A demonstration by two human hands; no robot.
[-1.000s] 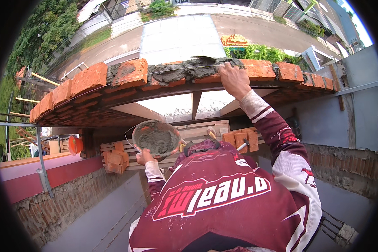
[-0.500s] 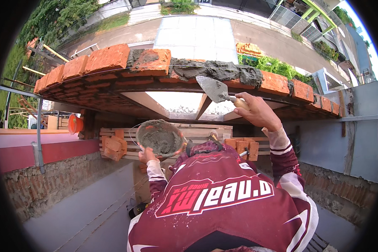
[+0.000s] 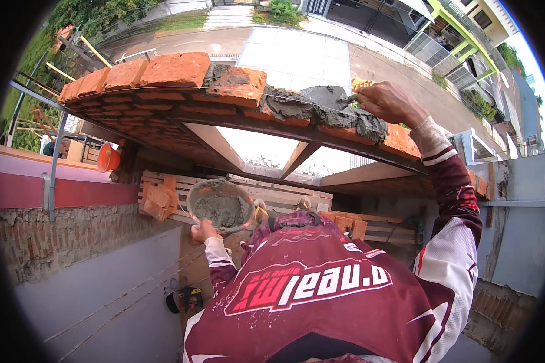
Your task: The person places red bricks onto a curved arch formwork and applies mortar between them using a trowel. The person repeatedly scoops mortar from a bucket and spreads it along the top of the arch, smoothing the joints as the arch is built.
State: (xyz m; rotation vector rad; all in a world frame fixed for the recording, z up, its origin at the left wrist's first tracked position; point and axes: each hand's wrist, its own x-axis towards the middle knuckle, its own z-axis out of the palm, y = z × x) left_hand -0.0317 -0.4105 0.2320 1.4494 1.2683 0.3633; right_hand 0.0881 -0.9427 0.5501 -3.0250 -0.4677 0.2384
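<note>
In my right hand point(image 3: 389, 103) is a trowel point(image 3: 330, 97), closed around its handle. Its blade lies against the grey mortar point(image 3: 290, 107) spread along the top of the brick wall point(image 3: 181, 71). My left hand point(image 3: 205, 230) grips the rim of a bucket point(image 3: 246, 222) partly filled with wet mortar point(image 3: 221, 210), tilted toward me. Most of the left fingers are hidden by the bucket. To the left of the mortar bed, one brick point(image 3: 242, 83) carries smears of mortar. A thin string runs along the wall's near top edge.
Wooden slats point(image 3: 272, 196) lie below the wall, with stacked bricks point(image 3: 158, 201) at the left and more bricks point(image 3: 345, 222) at the right. An orange bucket point(image 3: 108, 158) hangs at the left. Framed openings sit under the wall top. A street lies far below.
My right hand has carried the trowel up and over to the wall's far side, its blade now on the mortar. The left hand and bucket have shifted slightly left and nearer in view.
</note>
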